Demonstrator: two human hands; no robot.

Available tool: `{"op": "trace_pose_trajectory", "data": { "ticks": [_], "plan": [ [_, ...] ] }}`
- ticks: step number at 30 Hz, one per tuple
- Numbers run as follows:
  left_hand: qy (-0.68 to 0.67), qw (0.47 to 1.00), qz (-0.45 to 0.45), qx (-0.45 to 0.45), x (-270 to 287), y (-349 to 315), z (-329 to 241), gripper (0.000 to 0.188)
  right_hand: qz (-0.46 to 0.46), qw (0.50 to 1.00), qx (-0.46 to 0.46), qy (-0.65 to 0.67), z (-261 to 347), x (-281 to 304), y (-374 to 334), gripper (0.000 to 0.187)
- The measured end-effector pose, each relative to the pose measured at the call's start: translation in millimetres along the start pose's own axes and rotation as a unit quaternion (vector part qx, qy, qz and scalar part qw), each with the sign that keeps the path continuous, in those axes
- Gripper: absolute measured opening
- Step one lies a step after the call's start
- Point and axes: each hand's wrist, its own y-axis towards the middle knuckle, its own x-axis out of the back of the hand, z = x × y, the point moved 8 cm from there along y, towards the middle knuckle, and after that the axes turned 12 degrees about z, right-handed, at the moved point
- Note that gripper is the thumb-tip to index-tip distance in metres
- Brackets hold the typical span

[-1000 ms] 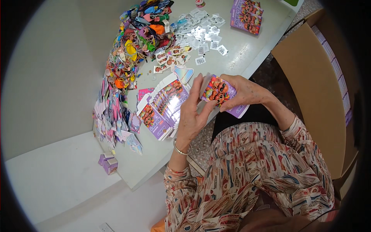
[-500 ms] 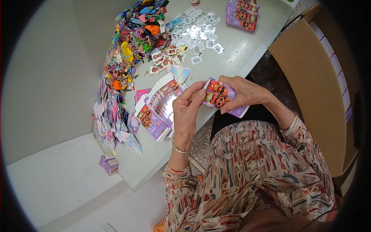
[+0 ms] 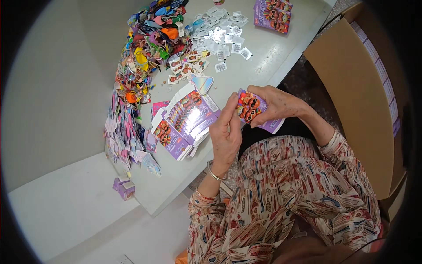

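Observation:
A small purple carton (image 3: 251, 108) with a printed picture of red round characters is held over the table's near edge. My right hand (image 3: 278, 106) is closed on its right side, fingers at the top and thumb across the front. Against its left edge my left hand (image 3: 226, 136) presses its fingers, bent and close together. A purple and white panel (image 3: 276, 126) shows below the right hand; whether it belongs to the same carton I cannot tell. Left of my left hand, a fanned stack of flat purple cartons (image 3: 198, 115) lies on the table.
A shiny bottle-shaped cutout (image 3: 202, 83) lies above the stack. Beyond are picture cards (image 3: 187, 68), small white packets (image 3: 220, 37) and a heap of colourful balloon-like pieces (image 3: 143, 57). More purple cartons (image 3: 273, 17) sit at the far edge. A large cardboard box (image 3: 351, 97) stands right.
My left hand has shifted a little right and down along the carton's left edge, its fingers drawn closer together. The right hand keeps its hold almost unmoved. The view has shifted slightly.

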Motion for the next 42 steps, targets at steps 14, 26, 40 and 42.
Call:
{"op": "trace_pose_trajectory", "data": {
  "ticks": [14,26,40,42],
  "plan": [
    [-0.547,0.833,-0.008,0.081,0,37,38,0.023,-0.097,0.978,0.164,0.086,18,45,-20,0.134],
    [0.575,0.807,0.020,-0.135,44,66,4,0.040,-0.280,0.917,-0.029,-0.281,8,62,-31,0.076],
    [0.362,0.902,-0.130,-0.197,94,60,-63,0.015,-0.227,0.909,-0.147,-0.318,22,48,-22,0.077],
    [0.206,0.961,-0.114,-0.144,84,59,-62,0.016,-0.209,0.918,-0.148,-0.304,21,46,-19,0.076]
  ]
}}
